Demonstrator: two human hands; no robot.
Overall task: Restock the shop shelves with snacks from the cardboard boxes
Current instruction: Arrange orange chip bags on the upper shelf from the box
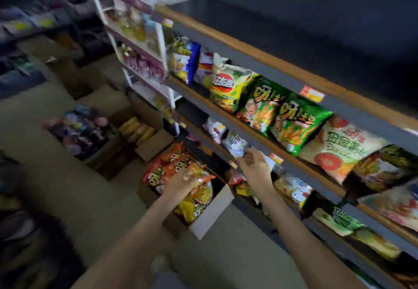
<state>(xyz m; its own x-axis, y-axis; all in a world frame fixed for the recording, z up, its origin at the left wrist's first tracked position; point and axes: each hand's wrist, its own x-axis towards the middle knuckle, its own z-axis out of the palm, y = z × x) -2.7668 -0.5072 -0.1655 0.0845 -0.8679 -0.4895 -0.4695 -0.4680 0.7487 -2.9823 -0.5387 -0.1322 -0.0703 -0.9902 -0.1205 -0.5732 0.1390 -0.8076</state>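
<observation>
Both grips are at work: the left grip [184, 181] reaches down into the cardboard box [210, 216] on the floor, fingers curled round the top of the snack bags [172, 164], though blur hides the exact hold; the right grip [252, 164] is up at the middle shelf, fingertips pinching the lower edge of a white packet [235, 145], likely steadying it so the row stays upright while the next bag comes up. Shelves [248, 134] run along the right from near to far, already crowded with green bags [294, 121] on the tier above, so free space looks tight. Further left on the floor, two more open boxes wait, one of dark mixed packets [81, 130], one of yellow rolls [138, 128]. An upright box flap stands between bags and shelf and could snag a bag being lifted.
</observation>
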